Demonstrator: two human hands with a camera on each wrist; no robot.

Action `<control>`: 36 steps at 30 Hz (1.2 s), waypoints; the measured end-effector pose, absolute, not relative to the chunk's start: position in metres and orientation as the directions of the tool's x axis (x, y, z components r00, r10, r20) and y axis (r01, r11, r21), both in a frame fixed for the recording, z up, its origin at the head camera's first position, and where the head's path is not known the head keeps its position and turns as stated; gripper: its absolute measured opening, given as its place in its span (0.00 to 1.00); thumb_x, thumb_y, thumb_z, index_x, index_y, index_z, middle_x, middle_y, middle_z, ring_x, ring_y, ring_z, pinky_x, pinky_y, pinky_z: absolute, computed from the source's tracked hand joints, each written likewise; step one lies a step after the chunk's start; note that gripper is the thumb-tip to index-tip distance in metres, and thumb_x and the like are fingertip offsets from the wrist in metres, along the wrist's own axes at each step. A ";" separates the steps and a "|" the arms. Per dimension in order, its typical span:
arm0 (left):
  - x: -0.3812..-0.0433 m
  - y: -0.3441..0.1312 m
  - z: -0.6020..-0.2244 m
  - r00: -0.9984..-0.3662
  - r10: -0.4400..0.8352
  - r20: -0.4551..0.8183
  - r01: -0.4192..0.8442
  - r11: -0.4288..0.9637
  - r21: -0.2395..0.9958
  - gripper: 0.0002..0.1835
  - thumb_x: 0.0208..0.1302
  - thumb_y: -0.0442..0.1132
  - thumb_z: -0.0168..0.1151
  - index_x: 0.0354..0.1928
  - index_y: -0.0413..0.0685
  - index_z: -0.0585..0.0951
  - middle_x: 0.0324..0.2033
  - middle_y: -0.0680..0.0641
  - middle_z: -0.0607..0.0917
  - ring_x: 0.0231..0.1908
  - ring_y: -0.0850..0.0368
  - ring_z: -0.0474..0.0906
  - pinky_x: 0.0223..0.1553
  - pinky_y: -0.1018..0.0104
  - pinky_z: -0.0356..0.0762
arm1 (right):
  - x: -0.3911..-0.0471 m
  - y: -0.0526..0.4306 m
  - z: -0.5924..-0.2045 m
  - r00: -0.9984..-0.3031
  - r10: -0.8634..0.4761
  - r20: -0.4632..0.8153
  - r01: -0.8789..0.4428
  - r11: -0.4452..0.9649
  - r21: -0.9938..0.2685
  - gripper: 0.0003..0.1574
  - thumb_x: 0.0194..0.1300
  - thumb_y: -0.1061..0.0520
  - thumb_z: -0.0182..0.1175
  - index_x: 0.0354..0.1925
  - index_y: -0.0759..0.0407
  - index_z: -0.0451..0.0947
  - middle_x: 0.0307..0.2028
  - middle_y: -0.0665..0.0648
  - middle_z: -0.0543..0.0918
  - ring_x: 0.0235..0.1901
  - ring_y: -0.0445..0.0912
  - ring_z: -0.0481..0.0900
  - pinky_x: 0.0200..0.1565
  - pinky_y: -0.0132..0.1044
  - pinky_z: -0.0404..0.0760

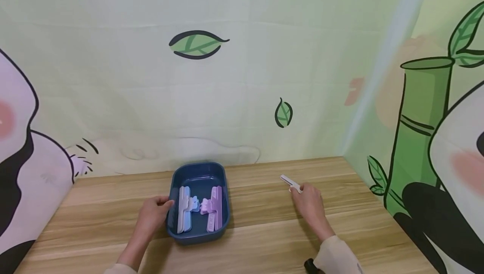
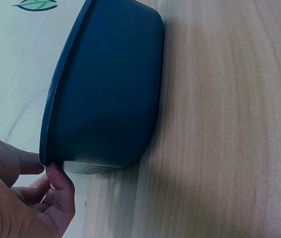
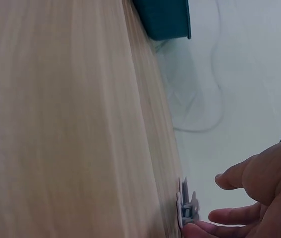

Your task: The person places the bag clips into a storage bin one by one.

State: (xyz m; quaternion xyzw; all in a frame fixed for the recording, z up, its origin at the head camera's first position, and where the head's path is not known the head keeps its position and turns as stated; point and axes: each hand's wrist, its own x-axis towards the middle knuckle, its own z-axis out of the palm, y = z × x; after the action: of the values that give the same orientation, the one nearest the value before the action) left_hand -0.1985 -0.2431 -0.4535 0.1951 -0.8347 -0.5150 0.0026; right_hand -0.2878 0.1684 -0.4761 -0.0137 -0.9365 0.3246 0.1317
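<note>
A dark blue plastic tub (image 1: 198, 239) stands on the wooden table. Its left rim is pinched between the thumb and fingers of my left hand (image 1: 152, 215), as the left wrist view (image 2: 36, 198) also shows. Inside the tub lie a blue-and-white bag clip (image 1: 185, 210) and a purple one (image 1: 216, 209), their handles facing each other. To the right, my right hand (image 1: 310, 206) is at a pale bag clip (image 1: 289, 181) on the table. In the right wrist view its thumb stands apart from the clip (image 3: 186, 204), while a lower fingertip appears to touch the clip's near end.
The wood-grain table (image 1: 261, 215) runs back to a pale green printed cloth (image 1: 242, 76) with leaf drawings. Another cloth panel with a bamboo drawing (image 1: 423, 97) stands along the right side. A dark band (image 1: 311, 265) is at the right sleeve.
</note>
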 end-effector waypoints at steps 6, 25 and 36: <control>-0.199 -0.243 -0.454 -0.924 -0.331 -0.193 -0.323 0.403 0.856 0.20 0.79 0.36 0.54 0.62 0.26 0.76 0.48 0.31 0.81 0.43 0.44 0.77 0.38 0.63 0.78 | -0.294 0.168 -0.479 -0.977 0.109 0.182 -0.017 0.815 -0.579 0.24 0.71 0.52 0.63 0.21 0.61 0.71 0.17 0.55 0.69 0.18 0.48 0.67 0.19 0.39 0.65; -0.196 -0.242 -0.454 -0.920 -0.338 -0.199 -0.327 0.383 0.864 0.20 0.79 0.36 0.54 0.63 0.26 0.76 0.48 0.32 0.80 0.43 0.43 0.76 0.37 0.65 0.78 | -0.317 0.162 -0.476 -0.989 0.067 0.128 0.006 0.904 -0.427 0.28 0.72 0.48 0.64 0.21 0.63 0.72 0.19 0.58 0.73 0.19 0.49 0.69 0.19 0.41 0.69; -0.197 -0.240 -0.452 -0.919 -0.342 -0.196 -0.326 0.377 0.867 0.20 0.79 0.35 0.54 0.63 0.26 0.76 0.48 0.32 0.80 0.43 0.43 0.76 0.38 0.64 0.78 | -0.325 0.163 -0.483 -0.988 0.074 0.139 0.016 0.924 -0.382 0.27 0.69 0.48 0.68 0.33 0.71 0.73 0.24 0.62 0.75 0.22 0.52 0.73 0.23 0.45 0.74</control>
State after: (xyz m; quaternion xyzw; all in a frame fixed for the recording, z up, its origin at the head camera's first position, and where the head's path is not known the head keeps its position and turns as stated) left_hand -0.1965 -0.2400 -0.4522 0.2010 -0.8298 -0.5206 0.0077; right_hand -0.3254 0.1630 -0.4825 -0.0229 -0.9779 0.1935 0.0754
